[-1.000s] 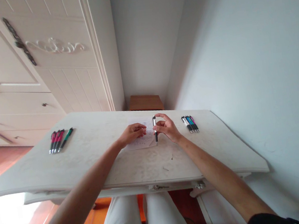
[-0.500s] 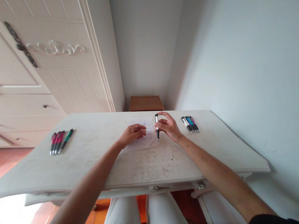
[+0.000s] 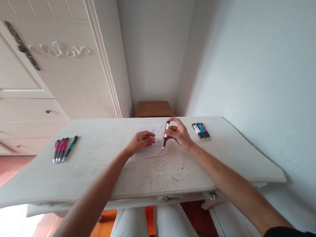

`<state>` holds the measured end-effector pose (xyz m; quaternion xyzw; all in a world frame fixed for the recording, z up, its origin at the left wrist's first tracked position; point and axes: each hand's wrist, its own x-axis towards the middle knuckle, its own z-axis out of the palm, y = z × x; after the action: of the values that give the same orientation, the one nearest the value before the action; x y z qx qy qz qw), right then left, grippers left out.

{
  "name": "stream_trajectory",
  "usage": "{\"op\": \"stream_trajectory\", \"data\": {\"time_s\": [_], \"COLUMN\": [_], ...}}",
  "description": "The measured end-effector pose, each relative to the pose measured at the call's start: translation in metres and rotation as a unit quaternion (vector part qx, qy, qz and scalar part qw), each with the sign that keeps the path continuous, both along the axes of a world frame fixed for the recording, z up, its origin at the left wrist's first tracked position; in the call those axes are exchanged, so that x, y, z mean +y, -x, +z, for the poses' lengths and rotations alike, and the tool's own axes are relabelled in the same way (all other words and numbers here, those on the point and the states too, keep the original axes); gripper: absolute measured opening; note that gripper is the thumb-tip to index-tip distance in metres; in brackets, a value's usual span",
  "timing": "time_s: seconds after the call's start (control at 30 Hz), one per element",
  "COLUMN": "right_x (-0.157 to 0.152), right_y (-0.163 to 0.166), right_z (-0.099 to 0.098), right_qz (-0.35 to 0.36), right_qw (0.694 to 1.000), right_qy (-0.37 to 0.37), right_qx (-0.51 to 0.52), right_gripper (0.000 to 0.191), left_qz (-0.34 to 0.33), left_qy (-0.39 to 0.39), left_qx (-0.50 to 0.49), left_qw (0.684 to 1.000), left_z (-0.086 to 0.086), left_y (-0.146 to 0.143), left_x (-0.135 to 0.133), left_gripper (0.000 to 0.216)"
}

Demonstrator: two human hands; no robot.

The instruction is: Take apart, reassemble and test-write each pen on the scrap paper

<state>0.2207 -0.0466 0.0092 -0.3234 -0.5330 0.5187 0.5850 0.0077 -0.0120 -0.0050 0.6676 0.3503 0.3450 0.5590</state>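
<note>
My right hand point(image 3: 179, 133) is closed on a white and black pen point(image 3: 166, 136), gripping its barrel with one finger up at the top end. The pen tilts with its tip down and to the left, over the right edge of a handwritten sheet of paper point(image 3: 159, 147). Whether the tip touches the paper, I cannot tell. My left hand point(image 3: 141, 141) rests over the left part of that sheet, fingers loosely bent and slightly apart, with nothing seen in them. It hides some of the writing.
Several pink and black pens point(image 3: 61, 149) lie at the left of the white table point(image 3: 102, 179), beside a green pen point(image 3: 71, 146). On the right is a row of white, blue and purple pens point(image 3: 201, 131). A wooden box-like piece point(image 3: 154, 109) stands behind the table; a wall rises to the right.
The pen in my right hand has gone from nearly upright to tilted, its tip swinging left over the paper's edge. My left hand has stayed in place.
</note>
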Motion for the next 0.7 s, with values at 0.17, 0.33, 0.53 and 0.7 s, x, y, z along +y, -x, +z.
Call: {"op": "stream_trajectory", "data": {"time_s": [0.17,0.33,0.53,0.7], "right_x": [0.0010,0.0014,0.0013,0.0007], "right_y": [-0.0008,-0.0007,-0.0007,-0.0010], "right_z": [-0.0001,-0.0006,-0.0010,0.0026], "right_qz": [-0.004,-0.009,-0.005,-0.029], "right_qw": [1.000,1.000,1.000,0.999], "right_qy": [-0.003,0.007,0.000,-0.011], "right_qx": [0.006,0.003,0.005,0.012], "right_gripper": [0.057,0.065,0.064,0.059], "left_qz": [0.001,0.002,0.004,0.011], "left_qy": [-0.001,0.003,0.000,-0.003], "left_qx": [0.004,0.002,0.005,0.014], "left_qw": [1.000,1.000,1.000,1.000], "left_z": [0.0014,0.0009,-0.0011,-0.0013], "left_y": [0.0009,0.0011,0.0007,0.0006], "left_x": [-0.0014,-0.0017,0.0004,0.0009], "left_gripper": [0.053,0.055,0.054,0.055]}}
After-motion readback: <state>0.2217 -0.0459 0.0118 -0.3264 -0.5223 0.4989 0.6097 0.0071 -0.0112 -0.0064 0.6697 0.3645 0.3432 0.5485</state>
